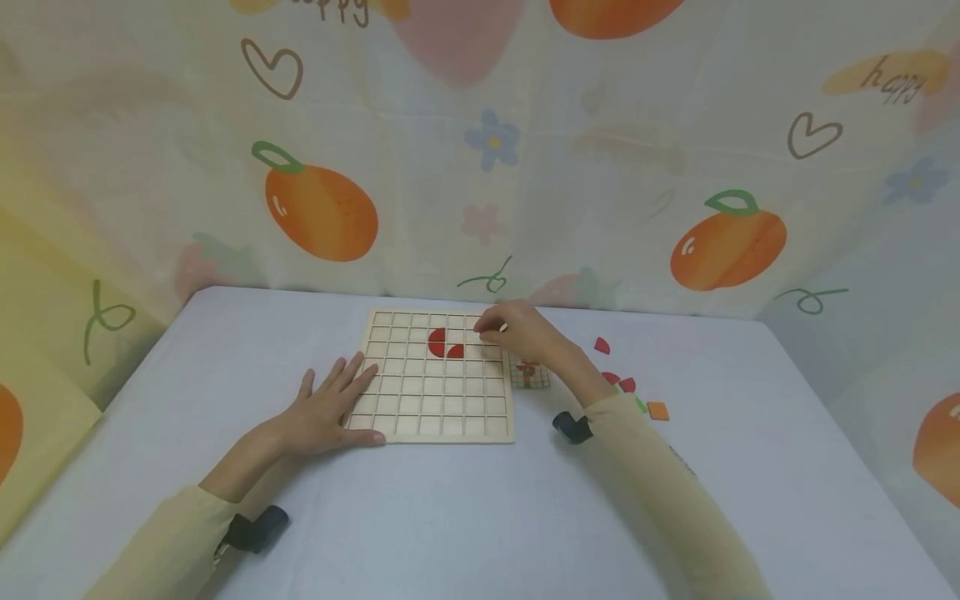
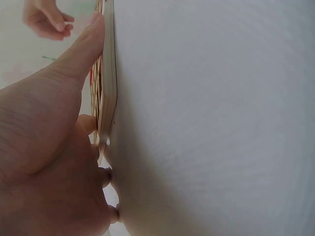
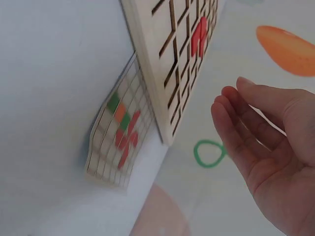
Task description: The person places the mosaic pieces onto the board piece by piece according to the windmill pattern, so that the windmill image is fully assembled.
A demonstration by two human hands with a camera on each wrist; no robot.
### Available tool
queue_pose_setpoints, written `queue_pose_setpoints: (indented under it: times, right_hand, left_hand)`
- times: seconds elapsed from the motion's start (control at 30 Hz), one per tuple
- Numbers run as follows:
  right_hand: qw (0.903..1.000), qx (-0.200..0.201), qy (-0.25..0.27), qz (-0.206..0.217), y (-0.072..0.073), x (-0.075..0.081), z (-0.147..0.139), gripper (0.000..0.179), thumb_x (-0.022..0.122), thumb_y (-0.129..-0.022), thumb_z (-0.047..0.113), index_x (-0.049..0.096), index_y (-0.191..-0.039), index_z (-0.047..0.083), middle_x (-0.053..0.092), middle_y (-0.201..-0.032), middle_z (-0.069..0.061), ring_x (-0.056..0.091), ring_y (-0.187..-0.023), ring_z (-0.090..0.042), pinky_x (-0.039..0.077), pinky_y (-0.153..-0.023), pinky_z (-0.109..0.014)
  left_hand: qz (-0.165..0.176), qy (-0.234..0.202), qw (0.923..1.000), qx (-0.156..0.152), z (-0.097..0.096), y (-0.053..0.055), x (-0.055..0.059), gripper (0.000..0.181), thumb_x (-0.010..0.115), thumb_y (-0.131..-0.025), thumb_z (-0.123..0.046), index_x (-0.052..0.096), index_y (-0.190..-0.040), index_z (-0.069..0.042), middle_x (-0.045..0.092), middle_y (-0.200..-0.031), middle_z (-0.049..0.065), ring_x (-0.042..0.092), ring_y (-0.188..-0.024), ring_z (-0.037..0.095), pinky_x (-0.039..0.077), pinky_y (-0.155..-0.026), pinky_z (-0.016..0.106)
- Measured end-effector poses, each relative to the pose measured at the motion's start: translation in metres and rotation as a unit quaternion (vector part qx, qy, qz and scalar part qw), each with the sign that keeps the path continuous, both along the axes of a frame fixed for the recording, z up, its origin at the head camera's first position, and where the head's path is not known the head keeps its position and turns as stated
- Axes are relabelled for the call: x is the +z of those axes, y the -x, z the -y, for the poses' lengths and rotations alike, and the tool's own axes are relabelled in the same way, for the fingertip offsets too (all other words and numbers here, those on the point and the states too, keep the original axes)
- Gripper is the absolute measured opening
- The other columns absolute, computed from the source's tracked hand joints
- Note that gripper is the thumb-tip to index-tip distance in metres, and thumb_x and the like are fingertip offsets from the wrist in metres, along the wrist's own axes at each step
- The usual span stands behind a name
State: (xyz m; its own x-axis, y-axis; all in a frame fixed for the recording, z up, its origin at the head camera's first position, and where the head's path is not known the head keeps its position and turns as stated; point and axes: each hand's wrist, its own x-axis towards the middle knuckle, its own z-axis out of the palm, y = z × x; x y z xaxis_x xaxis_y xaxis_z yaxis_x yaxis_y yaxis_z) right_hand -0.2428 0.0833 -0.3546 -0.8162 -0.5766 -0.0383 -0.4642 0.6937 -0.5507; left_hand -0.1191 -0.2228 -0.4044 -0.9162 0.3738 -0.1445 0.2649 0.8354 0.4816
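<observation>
The right hand (image 3: 273, 162) bends its fingers gently, thumb tip close to the fingertips, apart from the wooden board (image 3: 152, 73). Red pieces (image 3: 199, 37) sit in the board's grid, toward its far part. Just beside the board, a card (image 3: 120, 132) printed with a grid and green, orange and red shapes lies on the white counter (image 3: 54, 98). Behind, a pale cloth (image 3: 241, 196) shows an orange fruit and a green loop
</observation>
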Motion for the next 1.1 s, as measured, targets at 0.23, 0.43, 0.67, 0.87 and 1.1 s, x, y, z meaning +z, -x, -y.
queue_pose_setpoints:
  times: [0.23, 0.43, 0.67, 0.87, 1.1]
  right_hand:
    - [0.9997, 0.002, 0.003, -0.026, 0.002, 0.002, -0.030, 0.020, 0.066, -0.094, 0.009, 0.072, -0.111, 0.000, 0.072, -0.105, -0.008, 0.065, -0.097, -0.021, 0.052, -0.090, -0.036]
    - [0.9993, 0.000, 0.015, -0.034, 0.002, 0.000, -0.054, 0.020, 0.067, -0.092, 0.004, 0.071, -0.109, -0.005, 0.072, -0.106, -0.014, 0.066, -0.100, -0.026, 0.053, -0.089, -0.039]
    - [0.9990, -0.014, 0.001, -0.042, -0.001, -0.002, -0.077, 0.019, 0.067, -0.091, 0.002, 0.071, -0.109, -0.005, 0.072, -0.105, -0.014, 0.066, -0.098, -0.027, 0.054, -0.087, -0.040]
    - [0.9991, -0.035, -0.016, -0.020, -0.009, -0.001, -0.094, 0.023, 0.069, -0.090, 0.001, 0.071, -0.112, -0.003, 0.072, -0.107, -0.015, 0.065, -0.100, -0.027, 0.053, -0.091, -0.042]
    - [0.9980, -0.055, -0.032, -0.002, -0.015, -0.005, -0.119, 0.025, 0.068, -0.090, 0.001, 0.070, -0.114, 0.000, 0.071, -0.108, -0.013, 0.064, -0.100, -0.028, 0.053, -0.090, -0.043]
  left_hand:
    - [0.000, -0.001, 1.0000, 0.003, 0.000, -0.001, 0.002, 0.108, 0.071, -0.079, -0.060, 0.021, -0.154, -0.001, 0.005, -0.161, 0.024, 0.000, -0.146, 0.049, -0.008, -0.107, 0.072]
    - [0.001, -0.001, 1.0000, 0.003, 0.000, -0.002, 0.002, 0.108, 0.071, -0.079, -0.060, 0.021, -0.154, 0.000, 0.005, -0.161, 0.025, 0.000, -0.146, 0.049, -0.008, -0.107, 0.072]
    - [-0.002, -0.002, 1.0000, 0.001, 0.001, -0.001, 0.000, 0.109, 0.070, -0.079, -0.062, 0.021, -0.155, -0.001, 0.005, -0.162, 0.024, 0.000, -0.146, 0.049, -0.007, -0.107, 0.072]
    - [-0.001, -0.004, 1.0000, 0.000, -0.001, -0.001, 0.002, 0.109, 0.070, -0.079, -0.062, 0.021, -0.154, 0.000, 0.005, -0.161, 0.024, 0.000, -0.146, 0.049, -0.008, -0.107, 0.072]
    - [0.000, -0.005, 1.0000, 0.000, -0.001, -0.001, 0.003, 0.109, 0.071, -0.079, -0.061, 0.021, -0.154, 0.000, 0.005, -0.161, 0.025, 0.000, -0.146, 0.049, -0.008, -0.107, 0.072]
